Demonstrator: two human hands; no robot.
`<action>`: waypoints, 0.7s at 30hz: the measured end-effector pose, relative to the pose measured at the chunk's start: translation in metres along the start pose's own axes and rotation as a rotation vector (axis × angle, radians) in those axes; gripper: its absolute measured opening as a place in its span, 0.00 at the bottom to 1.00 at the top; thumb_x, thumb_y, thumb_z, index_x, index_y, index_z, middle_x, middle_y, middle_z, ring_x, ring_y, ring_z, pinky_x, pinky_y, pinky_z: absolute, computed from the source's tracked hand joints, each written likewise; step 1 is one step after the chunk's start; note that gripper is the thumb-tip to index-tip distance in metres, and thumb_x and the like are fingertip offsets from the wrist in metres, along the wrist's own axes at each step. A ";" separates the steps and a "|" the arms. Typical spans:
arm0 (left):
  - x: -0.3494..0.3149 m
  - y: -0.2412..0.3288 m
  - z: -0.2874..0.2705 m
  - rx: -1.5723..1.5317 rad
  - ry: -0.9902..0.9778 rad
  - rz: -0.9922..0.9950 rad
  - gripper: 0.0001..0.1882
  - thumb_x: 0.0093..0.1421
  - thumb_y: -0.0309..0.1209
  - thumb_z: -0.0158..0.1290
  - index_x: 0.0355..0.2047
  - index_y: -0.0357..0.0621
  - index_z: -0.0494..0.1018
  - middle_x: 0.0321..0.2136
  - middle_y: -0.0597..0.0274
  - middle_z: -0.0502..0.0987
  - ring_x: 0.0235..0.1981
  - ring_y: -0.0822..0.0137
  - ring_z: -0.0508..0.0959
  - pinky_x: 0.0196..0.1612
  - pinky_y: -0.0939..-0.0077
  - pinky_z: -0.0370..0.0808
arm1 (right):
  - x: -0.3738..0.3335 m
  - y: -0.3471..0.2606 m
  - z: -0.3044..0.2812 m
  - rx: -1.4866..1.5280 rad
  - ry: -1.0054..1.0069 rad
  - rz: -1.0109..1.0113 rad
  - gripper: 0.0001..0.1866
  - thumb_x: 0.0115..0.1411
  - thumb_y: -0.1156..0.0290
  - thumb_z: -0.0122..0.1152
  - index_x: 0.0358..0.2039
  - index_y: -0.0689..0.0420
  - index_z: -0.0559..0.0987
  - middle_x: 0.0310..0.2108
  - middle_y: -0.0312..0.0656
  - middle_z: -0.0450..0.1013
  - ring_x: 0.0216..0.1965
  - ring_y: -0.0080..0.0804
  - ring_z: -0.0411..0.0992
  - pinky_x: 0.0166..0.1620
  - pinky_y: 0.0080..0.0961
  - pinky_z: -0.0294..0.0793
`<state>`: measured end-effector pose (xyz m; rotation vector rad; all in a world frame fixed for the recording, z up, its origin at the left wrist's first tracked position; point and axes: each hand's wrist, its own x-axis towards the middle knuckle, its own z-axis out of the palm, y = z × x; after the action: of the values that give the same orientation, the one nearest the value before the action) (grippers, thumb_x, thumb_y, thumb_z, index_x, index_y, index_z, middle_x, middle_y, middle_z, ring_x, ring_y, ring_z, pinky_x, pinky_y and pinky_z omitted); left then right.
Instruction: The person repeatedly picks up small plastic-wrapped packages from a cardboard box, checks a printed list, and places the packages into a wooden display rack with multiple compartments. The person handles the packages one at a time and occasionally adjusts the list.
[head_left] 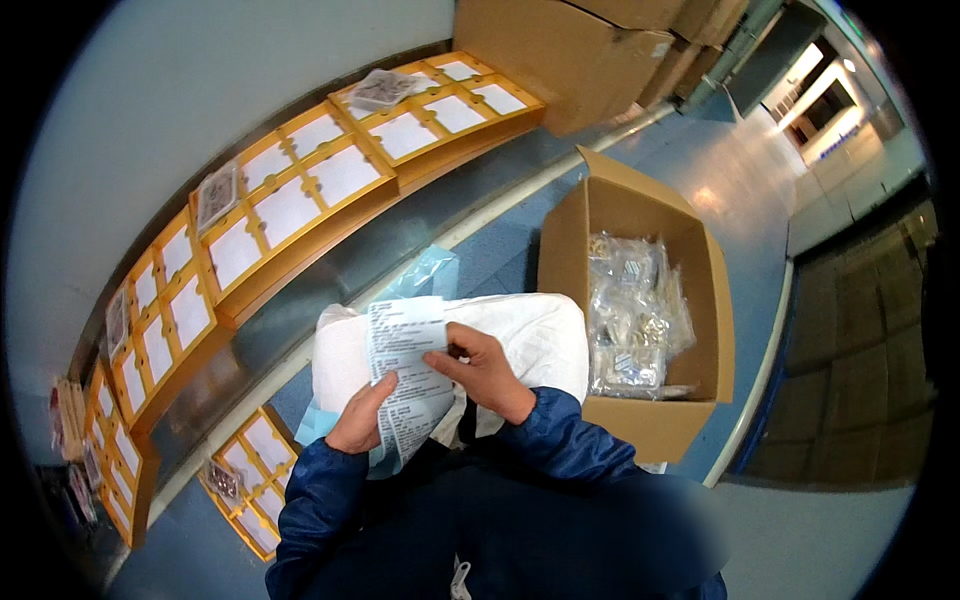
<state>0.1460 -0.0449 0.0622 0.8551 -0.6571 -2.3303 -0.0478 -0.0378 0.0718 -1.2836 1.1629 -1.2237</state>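
In the head view, the person's left hand (360,418) and right hand (487,372) pinch opposite edges of a pale sheet (408,345) at lower centre, bearing rows of small dark print. Right of centre, clear bags (628,322) fill part of a carton (562,248).

No legible text. Printed paper sheet (407,340): rows of dk print, too sm. to read. Blue/wht labels (635,268) on clear plastic bags (612,318) in cardboard box (562,250), ditto. Blue lettering (840,144) on pale bkgd, far end of corridor, blurred.
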 end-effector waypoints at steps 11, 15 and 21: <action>0.005 -0.004 0.007 0.245 0.123 0.159 0.23 0.65 0.34 0.41 0.56 0.33 0.57 0.50 0.55 0.66 0.49 0.64 0.68 0.52 0.72 0.65 | -0.001 0.005 -0.008 -0.064 0.097 -0.012 0.12 0.51 0.70 0.63 0.21 0.59 0.68 0.17 0.33 0.60 0.21 0.17 0.57 0.24 0.17 0.57; 0.008 -0.003 0.012 0.251 0.128 0.164 0.23 0.65 0.36 0.41 0.56 0.34 0.57 0.50 0.54 0.67 0.48 0.64 0.69 0.52 0.70 0.66 | -0.003 0.005 -0.016 -0.054 0.072 -0.006 0.11 0.52 0.70 0.61 0.22 0.61 0.69 0.19 0.35 0.62 0.21 0.20 0.58 0.24 0.20 0.58; 0.006 0.006 0.011 0.158 0.181 0.147 0.22 0.66 0.37 0.39 0.55 0.34 0.57 0.48 0.53 0.68 0.46 0.62 0.71 0.49 0.69 0.69 | 0.005 0.026 -0.009 0.025 0.105 -0.080 0.12 0.53 0.68 0.58 0.23 0.64 0.69 0.21 0.43 0.64 0.22 0.27 0.61 0.26 0.26 0.61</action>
<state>0.1367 -0.0504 0.0702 1.0378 -0.8055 -2.0628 -0.0571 -0.0449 0.0463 -1.2712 1.1763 -1.3741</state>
